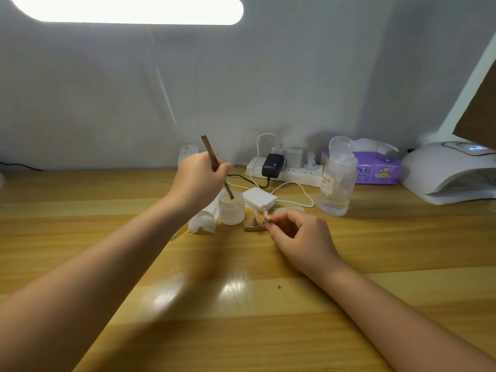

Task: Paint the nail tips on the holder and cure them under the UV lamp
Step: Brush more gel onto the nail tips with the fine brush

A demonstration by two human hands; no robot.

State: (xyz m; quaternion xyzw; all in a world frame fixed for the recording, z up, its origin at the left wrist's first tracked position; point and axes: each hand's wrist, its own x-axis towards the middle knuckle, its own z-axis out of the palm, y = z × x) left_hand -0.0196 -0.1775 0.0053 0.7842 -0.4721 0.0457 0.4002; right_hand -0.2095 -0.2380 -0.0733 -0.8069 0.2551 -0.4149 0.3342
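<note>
The left hand [200, 178] is curled tight around a brown brush [214, 163], gripping it near the middle of the handle so the upper end sticks out toward 11 o'clock above the knuckles, while the lower end dips into the open mouth of a small white jar [231, 209] standing on the tabletop [107, 200]. The jar sits just at 5 o'clock of that hand. At the jar's 9 o'clock, touching it, lies a crumpled white tissue [205, 220]. At its 3 o'clock, just beside it, stands the small wooden holder [255, 226] with pale pink nail tips [264, 212] raised on short metal stems. The right hand [300, 232] has its fingers bent inward, the fingertips [271, 222] pinching at the holder's right-hand stems; whether they grip a stem or a nail tip cannot be told. Behind the holder, at 12 o'clock, lies a white block [259, 198]. Farther back a white power strip [284, 174] carries a black adapter [272, 165] with a blue light. At 3 o'clock of the block stands a clear pump bottle [336, 181], and behind it a purple tissue pack [375, 169]. The white UV lamp [451, 173] sits at the far right edge of the tabletop, well apart from the holder, its display lit.
</note>
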